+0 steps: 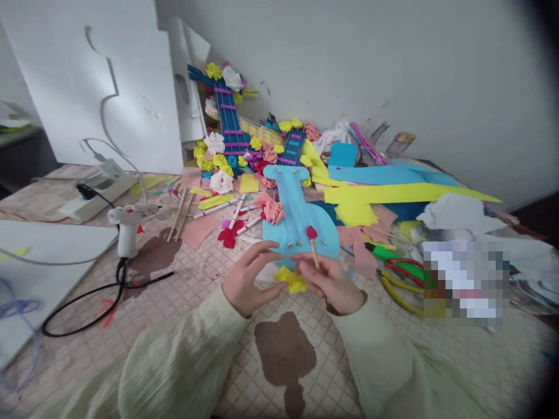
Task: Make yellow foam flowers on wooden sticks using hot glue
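Note:
My right hand (334, 282) pinches a thin wooden stick (315, 254) with a small red tip and also touches a crumpled yellow paper flower (291, 279). My left hand (251, 278) is at the flower's left side, its thumb and fingers apart, holding nothing. Just beyond both hands lies a light blue guitar-shaped piece (292, 203), its lower edge partly hidden by my fingers. A pink paper flower (273, 212) sits on that piece's left side.
A white glue gun (127, 230) with a black cable stands at left by a power strip (98, 195). Markers (238, 210) and sticks lie behind my left hand. Paper flowers and blue and yellow strips (406, 193) fill the back. Scissors (399, 291) lie at right.

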Demonstrator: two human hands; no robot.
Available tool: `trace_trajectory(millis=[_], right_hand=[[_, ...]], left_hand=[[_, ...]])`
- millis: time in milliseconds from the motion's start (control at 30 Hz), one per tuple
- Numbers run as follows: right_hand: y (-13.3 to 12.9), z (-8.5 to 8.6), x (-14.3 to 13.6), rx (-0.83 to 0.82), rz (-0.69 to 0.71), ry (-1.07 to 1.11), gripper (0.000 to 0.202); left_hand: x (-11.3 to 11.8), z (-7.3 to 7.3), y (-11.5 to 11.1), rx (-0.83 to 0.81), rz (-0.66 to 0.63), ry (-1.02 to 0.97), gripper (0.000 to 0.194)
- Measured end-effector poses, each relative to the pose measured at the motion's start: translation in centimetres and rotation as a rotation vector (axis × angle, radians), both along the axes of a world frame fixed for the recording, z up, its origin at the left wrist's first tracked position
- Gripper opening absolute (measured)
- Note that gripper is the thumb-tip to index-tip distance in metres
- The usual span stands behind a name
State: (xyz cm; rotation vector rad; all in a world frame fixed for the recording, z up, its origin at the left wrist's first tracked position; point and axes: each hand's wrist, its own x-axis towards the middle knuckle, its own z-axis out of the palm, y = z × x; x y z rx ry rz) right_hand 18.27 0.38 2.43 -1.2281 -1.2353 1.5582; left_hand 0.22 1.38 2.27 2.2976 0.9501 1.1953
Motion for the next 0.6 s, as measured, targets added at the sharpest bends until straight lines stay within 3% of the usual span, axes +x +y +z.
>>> trace_trajectory(millis=[100,167,267,333,467,600], right_hand=[[0.0,0.1,-1.0,-0.003,0.058,-0.058,0.039],[-0.3,0.7,-0.9,0.027,0.006,-0.046,0.040],[-1.1,1.6,0.5,0.157,-0.120,-0.143,0.040],[-2.0,1.7,1.9,0.283,-0.160,-0.389,0.038],[-3.9,-0.2,4.4,0.609,-0.092,-0.910,0.030],[-4.9,-2.8,6.2,0.690,-0.175,-1.001,0.028]], left_hand=[[-0.3,-0.2,0.4,-0.099,-0.068,0.011,0.037],[-0.6,-0.2,0.6,-0.202,-0.063,-0.067,0.035],[-1.0,0.3,0.9,-0.520,-0.097,-0.396,0.031],[-1.2,0.8,1.1,-0.799,-0.202,-0.675,0.035],[-1.6,1.8,1.1,-1.178,-0.395,-1.017,0.050],[-2.3,2.4,0.2,-1.285,-0.472,-1.145,0.054]])
